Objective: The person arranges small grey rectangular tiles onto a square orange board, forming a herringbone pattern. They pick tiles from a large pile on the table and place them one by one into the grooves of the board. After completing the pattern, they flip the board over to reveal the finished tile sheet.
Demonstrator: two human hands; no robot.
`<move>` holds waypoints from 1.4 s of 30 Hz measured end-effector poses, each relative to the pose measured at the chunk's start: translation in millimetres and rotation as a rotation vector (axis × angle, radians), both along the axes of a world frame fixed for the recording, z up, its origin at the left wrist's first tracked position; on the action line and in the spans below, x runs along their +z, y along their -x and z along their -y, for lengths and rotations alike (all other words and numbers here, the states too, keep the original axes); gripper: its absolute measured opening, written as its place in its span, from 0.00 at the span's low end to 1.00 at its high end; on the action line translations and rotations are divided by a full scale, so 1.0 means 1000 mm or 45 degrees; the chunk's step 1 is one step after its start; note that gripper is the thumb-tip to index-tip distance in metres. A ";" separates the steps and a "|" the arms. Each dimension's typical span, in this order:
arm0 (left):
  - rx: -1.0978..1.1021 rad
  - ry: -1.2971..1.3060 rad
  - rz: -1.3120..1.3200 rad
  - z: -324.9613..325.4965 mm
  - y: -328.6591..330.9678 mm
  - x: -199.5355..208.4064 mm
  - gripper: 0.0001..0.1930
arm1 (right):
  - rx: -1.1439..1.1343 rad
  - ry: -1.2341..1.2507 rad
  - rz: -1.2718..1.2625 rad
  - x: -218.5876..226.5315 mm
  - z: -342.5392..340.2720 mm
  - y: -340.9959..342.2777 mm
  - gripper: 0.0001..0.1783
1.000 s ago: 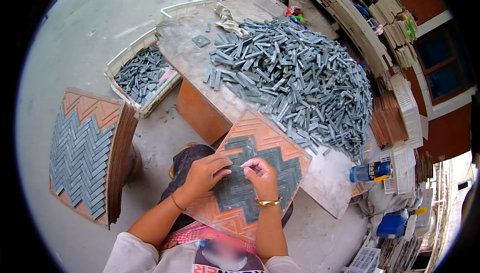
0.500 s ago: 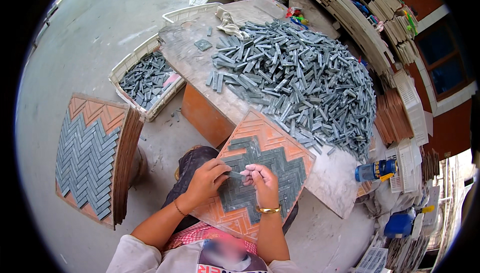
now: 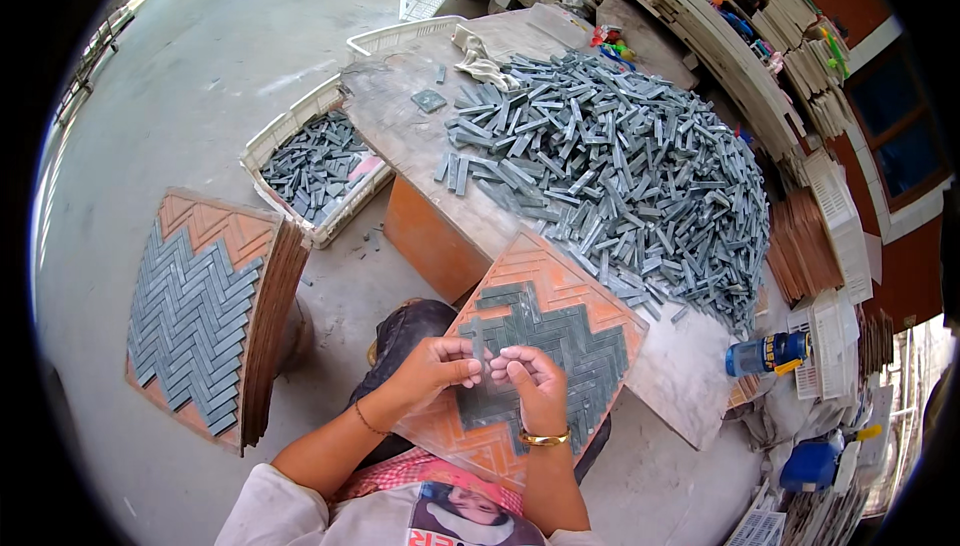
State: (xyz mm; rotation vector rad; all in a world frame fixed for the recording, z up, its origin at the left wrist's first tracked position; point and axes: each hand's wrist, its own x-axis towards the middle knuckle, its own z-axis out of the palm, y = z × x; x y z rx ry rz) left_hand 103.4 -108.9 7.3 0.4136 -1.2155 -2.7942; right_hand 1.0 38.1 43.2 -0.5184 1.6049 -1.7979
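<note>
Both hands meet over an orange herringbone mould tray point(image 3: 590, 291) that leans from the person's lap up against the edge of the counter point(image 3: 400, 126). The left hand point(image 3: 432, 371) and the right hand point(image 3: 530, 381) touch at the fingertips, and between them they pinch a thin grey stone strip point(image 3: 493, 356); each grip is closed on that small piece, though the fingers hide most of it. The strip sits just above the grey band already laid in the tray. By the look of it, the filling is roughly half done: a zigzag of grey strips point(image 3: 560, 346) covers the tray's middle, while the orange grooves along the upper corner, the right edge and the lower left part are bare and have yet to be filled. A large heap of loose grey strips point(image 3: 640, 156) lies on the counter just beyond the tray, within reach, so plenty of stock is left. To the person's left, a stack of trays point(image 3: 195, 316) stands on the floor, its top one nearly fully covered with the grey herringbone pattern, which I take as finished work. A white crate point(image 3: 290, 136) holding more strips sits on the floor beside the counter. A blue bottle point(image 3: 765, 354) lies near the counter's right end, and stacks of boards and trays crowd the far right.
</note>
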 end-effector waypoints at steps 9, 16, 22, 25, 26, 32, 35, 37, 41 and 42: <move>0.469 -0.498 0.196 0.075 -0.014 -0.003 0.10 | -0.081 -0.082 -0.023 0.004 -0.011 0.003 0.09; 0.902 0.232 0.095 0.147 0.004 0.036 0.26 | -0.077 -0.173 -0.156 -0.001 0.012 0.043 0.09; 0.233 1.794 -0.049 0.020 0.012 0.009 0.29 | -0.181 -0.417 -0.935 -0.032 0.093 0.131 0.10; 0.147 2.004 0.007 -0.006 0.013 -0.008 0.30 | -0.303 -0.535 -1.449 -0.040 0.132 0.157 0.11; 0.158 2.006 0.011 -0.008 0.013 -0.008 0.30 | -0.349 -0.564 -1.595 -0.043 0.141 0.162 0.10; 0.293 1.864 0.010 -0.005 0.004 -0.007 0.30 | 0.060 -0.662 -1.400 -0.032 0.141 0.158 0.12; 0.417 1.672 0.045 -0.004 0.004 -0.009 0.31 | 0.397 -0.565 -1.151 -0.003 0.099 0.126 0.11; 0.451 1.632 0.100 -0.006 0.006 -0.012 0.32 | 0.551 -0.512 -1.288 -0.001 0.073 0.109 0.10; 0.395 1.755 0.097 -0.006 0.008 -0.007 0.34 | 0.606 -0.477 -1.459 -0.008 0.047 0.092 0.09; 0.387 1.782 0.084 -0.007 0.009 -0.007 0.34 | 0.597 -0.473 -1.478 -0.010 0.044 0.090 0.09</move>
